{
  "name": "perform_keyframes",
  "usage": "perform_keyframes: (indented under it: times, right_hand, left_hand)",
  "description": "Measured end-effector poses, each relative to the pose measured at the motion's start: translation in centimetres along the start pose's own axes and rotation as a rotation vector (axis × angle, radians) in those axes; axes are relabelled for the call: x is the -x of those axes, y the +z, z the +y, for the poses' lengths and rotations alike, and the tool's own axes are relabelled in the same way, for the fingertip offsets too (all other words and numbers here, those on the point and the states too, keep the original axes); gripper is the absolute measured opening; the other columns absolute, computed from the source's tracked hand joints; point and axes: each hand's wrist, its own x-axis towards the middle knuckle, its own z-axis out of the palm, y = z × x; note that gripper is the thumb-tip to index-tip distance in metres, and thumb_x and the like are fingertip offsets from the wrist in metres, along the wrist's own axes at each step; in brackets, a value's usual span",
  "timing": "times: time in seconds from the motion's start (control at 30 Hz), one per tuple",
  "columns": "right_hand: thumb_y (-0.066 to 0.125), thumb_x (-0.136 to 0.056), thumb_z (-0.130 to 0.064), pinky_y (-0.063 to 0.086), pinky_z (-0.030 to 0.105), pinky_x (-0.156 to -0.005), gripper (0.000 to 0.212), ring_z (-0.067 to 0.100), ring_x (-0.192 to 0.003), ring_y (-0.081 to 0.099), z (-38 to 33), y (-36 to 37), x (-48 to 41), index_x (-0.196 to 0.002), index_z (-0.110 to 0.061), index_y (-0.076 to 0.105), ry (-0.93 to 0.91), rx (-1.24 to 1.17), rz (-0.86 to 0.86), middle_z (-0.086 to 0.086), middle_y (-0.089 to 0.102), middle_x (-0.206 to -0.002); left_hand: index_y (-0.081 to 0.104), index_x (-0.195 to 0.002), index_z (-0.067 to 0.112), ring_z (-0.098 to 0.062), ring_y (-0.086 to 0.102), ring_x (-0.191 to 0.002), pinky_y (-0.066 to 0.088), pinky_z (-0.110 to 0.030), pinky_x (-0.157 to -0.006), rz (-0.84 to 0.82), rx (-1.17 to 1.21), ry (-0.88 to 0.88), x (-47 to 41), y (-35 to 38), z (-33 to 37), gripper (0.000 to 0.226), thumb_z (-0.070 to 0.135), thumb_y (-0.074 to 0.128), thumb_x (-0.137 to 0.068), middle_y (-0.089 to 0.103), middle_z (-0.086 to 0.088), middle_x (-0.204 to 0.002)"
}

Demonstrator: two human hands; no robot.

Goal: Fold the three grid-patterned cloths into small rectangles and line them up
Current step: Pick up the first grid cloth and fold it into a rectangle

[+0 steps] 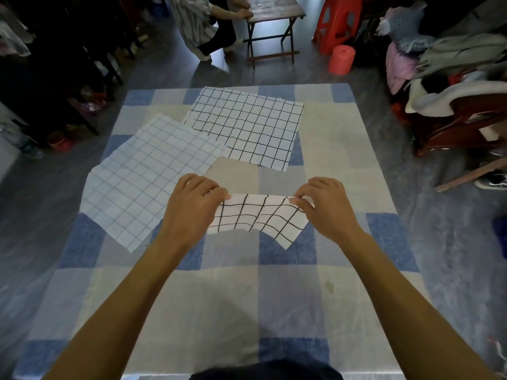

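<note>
- three grid cloths lie on a checked tablecloth (343, 149) in blue and cream.
- on the left is the pale blue grid cloth (142, 185). it lies flat and open, not folded yet. its left corner reaches the table's left edge.
- far and in the middle is the flat black grid cloth (247, 127). it is open too, and the pale one covers its near left corner a little.
- near the middle is the small black grid cloth (258, 218). it looks partly folded into a strip.
- the left hand (192, 209) pinches the strip's far left corner with its fingers pressed together.
- the right hand (326, 207) pinches the far right corner the same way.
- the strip sags and waves between the hands, and its near right corner hangs lower than the rest.
- what could go wrong: the edges may not line up, because the cloth is wavy. then the fold would come out crooked.
- a pinch could slip, and the layers would fall open.
- the pale cloth sits just beside the left hand, so a sweep of that hand could drag it.
- around the table: someone sits at a small wooden table (274, 12) far off, a red stool (337, 20) and a pile of clothes (439, 58) are at the far right. none of these block the work.
</note>
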Motion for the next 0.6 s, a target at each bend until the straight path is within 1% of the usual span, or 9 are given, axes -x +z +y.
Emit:
perform_keyframes:
  times: [0.07, 0.17, 0.27, 0.3, 0.33, 0.4, 0.43, 0.53, 0.6]
  right_hand:
    - [0.062, -0.088, -0.041, 0.029, 0.034, -0.1, 0.022, 0.018, -0.113, 0.053, -0.3, -0.1, 0.0, -0.102, -0.026, 0.068, 0.015, -0.059, -0.025, -0.007, 0.067, -0.107]
    - [0.062, -0.086, -0.047, 0.028, 0.035, -0.105, 0.042, 0.016, -0.124, 0.045, -2.2, -0.1, -0.5, -0.124, -0.028, 0.058, -0.028, -0.183, -0.112, -0.006, 0.059, -0.125]
    - [0.058, -0.091, -0.043, 0.04, 0.035, -0.099, 0.035, 0.017, -0.112, 0.053, -3.9, 0.4, -1.4, -0.116, -0.019, 0.065, -0.023, -0.242, -0.142, -0.002, 0.064, -0.118]
    - [0.056, -0.092, -0.042, 0.043, 0.034, -0.093, 0.034, 0.017, -0.105, 0.056, -4.2, 0.4, -1.5, -0.113, -0.017, 0.066, 0.022, -0.302, -0.154, -0.001, 0.066, -0.114]
    - [0.054, -0.093, -0.042, 0.045, 0.031, -0.086, 0.034, 0.015, -0.098, 0.059, -4.2, 0.4, -1.5, -0.11, -0.016, 0.066, 0.074, -0.387, -0.161, 0.0, 0.067, -0.108]
    - [0.052, -0.095, -0.039, 0.044, 0.026, -0.07, 0.026, 0.01, -0.079, 0.059, -3.8, 0.1, -1.4, -0.097, -0.018, 0.067, 0.152, -0.549, -0.137, -0.001, 0.068, -0.09]
    - [0.051, -0.096, -0.036, 0.044, 0.025, -0.067, 0.023, 0.009, -0.074, 0.058, -3.4, -0.1, -1.3, -0.093, -0.02, 0.067, 0.169, -0.595, -0.109, -0.003, 0.067, -0.084]
    - [0.052, -0.096, -0.03, 0.048, 0.016, -0.074, 0.016, 0.0, -0.084, 0.062, -2.9, -1.2, -1.2, -0.098, -0.025, 0.067, 0.19, -0.733, -0.066, -0.012, 0.069, -0.09]
    - [0.052, -0.096, -0.026, 0.044, 0.007, -0.071, 0.013, -0.009, -0.081, 0.06, -3.0, -1.7, -1.1, -0.096, -0.028, 0.065, 0.175, -0.801, -0.061, -0.019, 0.067, -0.085]
  left_hand:
    - [0.069, -0.086, 0.01, -0.029, 0.059, -0.076, 0.042, -0.039, -0.082, -0.013, 0.006, 0.014, -0.6, 0.0, 0.4, 0.022, -0.003, 0.078, -0.071, 0.066, -0.008, -0.079]
    - [0.069, -0.087, 0.009, -0.031, 0.058, -0.076, 0.04, -0.038, -0.08, 0.003, 0.01, 0.077, -1.8, 0.1, 1.3, 0.024, -0.004, 0.077, -0.068, 0.064, -0.009, -0.08]
    - [0.068, -0.092, 0.009, -0.031, 0.058, -0.083, 0.037, -0.036, -0.082, 0.054, 0.024, 0.081, -3.3, -0.1, 2.1, 0.016, 0.004, 0.072, -0.078, 0.066, -0.011, -0.086]
    - [0.068, -0.098, 0.009, -0.03, 0.058, -0.087, 0.037, -0.036, -0.085, 0.092, 0.066, 0.034, -3.7, -0.4, 2.4, 0.013, 0.011, 0.066, -0.084, 0.067, -0.01, -0.091]
    - [0.066, -0.106, 0.01, -0.027, 0.058, -0.094, 0.036, -0.034, -0.09, 0.137, 0.135, -0.054, -3.8, -0.8, 2.5, 0.019, 0.018, 0.058, -0.09, 0.067, -0.009, -0.098]
    - [0.055, -0.126, 0.015, -0.018, 0.051, -0.112, 0.032, -0.032, -0.101, 0.218, 0.318, -0.331, -3.7, -1.5, 2.3, 0.033, 0.029, 0.049, -0.096, 0.061, -0.006, -0.121]
    - [0.048, -0.133, 0.017, -0.015, 0.045, -0.121, 0.03, -0.033, -0.106, 0.247, 0.407, -0.469, -3.4, -1.6, 1.8, 0.039, 0.032, 0.046, -0.098, 0.054, -0.004, -0.131]
    - [0.031, -0.144, 0.017, -0.015, 0.035, -0.133, 0.03, -0.043, -0.111, 0.238, 0.565, -0.723, -1.8, -0.5, 0.4, 0.052, 0.041, 0.041, -0.098, 0.038, -0.004, -0.145]
    - [0.026, -0.146, 0.017, -0.015, 0.032, -0.134, 0.028, -0.04, -0.112, 0.14, 0.678, -0.805, -1.0, 0.7, 0.4, 0.059, 0.047, 0.039, -0.097, 0.033, -0.004, -0.148]
